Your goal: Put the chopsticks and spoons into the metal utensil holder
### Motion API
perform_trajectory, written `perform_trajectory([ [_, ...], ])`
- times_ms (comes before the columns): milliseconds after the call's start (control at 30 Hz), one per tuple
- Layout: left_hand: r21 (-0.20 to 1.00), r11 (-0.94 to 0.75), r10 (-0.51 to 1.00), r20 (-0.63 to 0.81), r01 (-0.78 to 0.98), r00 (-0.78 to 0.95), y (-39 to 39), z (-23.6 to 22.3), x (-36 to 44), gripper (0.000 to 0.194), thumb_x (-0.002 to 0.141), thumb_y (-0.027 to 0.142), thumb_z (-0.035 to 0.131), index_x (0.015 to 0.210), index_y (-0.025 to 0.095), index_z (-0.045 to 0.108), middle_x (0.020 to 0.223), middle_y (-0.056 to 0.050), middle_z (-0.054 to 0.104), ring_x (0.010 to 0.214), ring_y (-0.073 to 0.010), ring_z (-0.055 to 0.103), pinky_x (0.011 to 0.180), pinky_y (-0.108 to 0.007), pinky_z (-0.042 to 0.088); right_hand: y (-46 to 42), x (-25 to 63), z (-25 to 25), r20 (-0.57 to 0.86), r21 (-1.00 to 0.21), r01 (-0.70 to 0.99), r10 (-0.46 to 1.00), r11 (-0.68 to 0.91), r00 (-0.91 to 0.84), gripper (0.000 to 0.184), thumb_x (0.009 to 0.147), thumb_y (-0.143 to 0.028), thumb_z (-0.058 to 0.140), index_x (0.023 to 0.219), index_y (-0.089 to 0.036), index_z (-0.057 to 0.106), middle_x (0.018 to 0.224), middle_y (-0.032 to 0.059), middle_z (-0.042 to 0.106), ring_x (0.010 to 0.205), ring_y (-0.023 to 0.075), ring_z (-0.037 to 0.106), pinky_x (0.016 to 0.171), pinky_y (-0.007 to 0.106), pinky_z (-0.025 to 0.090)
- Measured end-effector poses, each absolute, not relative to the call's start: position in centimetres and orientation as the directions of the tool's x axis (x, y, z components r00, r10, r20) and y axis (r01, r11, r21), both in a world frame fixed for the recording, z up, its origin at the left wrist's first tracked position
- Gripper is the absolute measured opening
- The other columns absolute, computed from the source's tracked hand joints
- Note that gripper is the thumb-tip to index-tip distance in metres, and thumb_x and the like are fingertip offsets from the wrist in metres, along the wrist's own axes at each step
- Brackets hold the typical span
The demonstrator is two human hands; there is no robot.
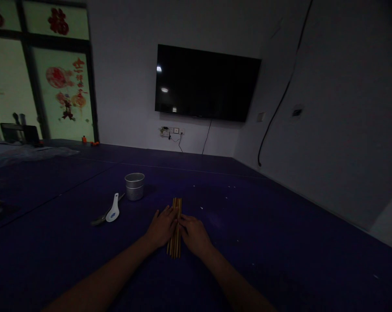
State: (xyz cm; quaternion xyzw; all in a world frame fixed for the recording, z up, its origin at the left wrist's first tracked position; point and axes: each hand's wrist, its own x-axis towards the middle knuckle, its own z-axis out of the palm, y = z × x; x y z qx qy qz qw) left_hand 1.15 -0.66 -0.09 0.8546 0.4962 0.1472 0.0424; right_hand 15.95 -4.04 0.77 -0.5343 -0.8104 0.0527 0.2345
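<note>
A bundle of wooden chopsticks (pixel 174 246) lies on the dark blue surface (pixel 144 277), its sticks side by side and pointing away from me. My left hand (pixel 162 227) holds the bundle from the left, its fingers lying partly over the sticks. From the other side, my right hand (pixel 195 233) grips it with thumb and fingers near the middle. Left of the hands is a white soup spoon (pixel 113 213) with a blue mark in its bowl. A dark metal utensil (pixel 98 220) lies partly beneath it, its kind unclear. Behind them stands a silver metal cup (pixel 134 190).
Small white scraps (pixel 201 208) dot the surface to the right. Crumpled clear plastic (pixel 30 151) lies at the far left, near a dark holder (pixel 20 132) and small orange things (pixel 84 139). A television (pixel 207 84) hangs on the wall; a black cable (pixel 280 104) hangs at right.
</note>
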Motion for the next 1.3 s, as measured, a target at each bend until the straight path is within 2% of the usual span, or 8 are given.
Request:
perform_trajectory([
  [333,0.226,-0.504,0.861,0.204,0.834,0.465,-0.84,-0.03,1.21,0.047,0.093,0.031,0.022,0.136,0.020,0.039,0.144,-0.010,0.038,0.137,-0.0244,0.022,0.109,-0.053,0.019,-4.16,15.96,0.71,0.320,-0.321,0.849,0.892,0.420,-0.320,0.037,0.088,-0.016,0.041,0.117,-0.023,0.061,0.126,0.0059,0.058,0.116,0.0215,0.052,0.099,0.036,0.037],
  [633,0.232,-0.482,0.874,0.200,0.845,0.443,-0.85,0.42,0.98,0.047,0.092,0.031,0.024,0.134,0.019,0.041,0.144,-0.010,0.039,0.136,-0.0250,0.026,0.108,-0.053,0.021,-4.29,15.56,0.51,0.307,-0.283,0.864,0.893,0.415,-0.329,0.041,0.089,-0.018,0.037,0.125,-0.016,0.055,0.133,0.0076,0.051,0.128,0.0283,0.039,0.100,0.045,0.035],
  [800,0.231,-0.472,0.879,0.195,0.851,0.435,-0.90,0.65,0.96,0.048,0.091,0.033,0.026,0.134,0.019,0.042,0.144,-0.010,0.039,0.137,-0.0248,0.025,0.108,-0.053,0.021,-4.32,15.49,0.43,0.321,-0.300,0.860,0.892,0.413,-0.317,0.043,0.088,-0.017,0.037,0.129,-0.019,0.052,0.134,0.0069,0.051,0.129,0.0267,0.037,0.101,0.045,0.034],
  [933,0.238,-0.471,0.880,0.193,0.850,0.434,-1.02,0.71,1.02,0.049,0.090,0.037,0.027,0.134,0.019,0.042,0.144,-0.010,0.038,0.137,-0.0249,0.025,0.109,-0.052,0.020,-4.19,15.57,0.29,0.313,-0.313,0.862,0.900,0.398,-0.302,0.044,0.089,-0.018,0.038,0.130,-0.016,0.050,0.134,0.0090,0.051,0.129,0.0268,0.037,0.101,0.044,0.034],
  [1300,0.245,-0.458,0.888,0.182,0.855,0.423,-1.26,0.91,1.15,0.050,0.091,0.038,0.026,0.135,0.019,0.041,0.144,-0.011,0.038,0.137,-0.0252,0.025,0.108,-0.053,0.020,-4.29,15.67,0.23,0.311,-0.343,0.852,0.904,0.396,-0.295,0.046,0.087,-0.017,0.041,0.132,-0.018,0.047,0.134,0.0080,0.051,0.128,0.0253,0.039,0.102,0.042,0.034],
])
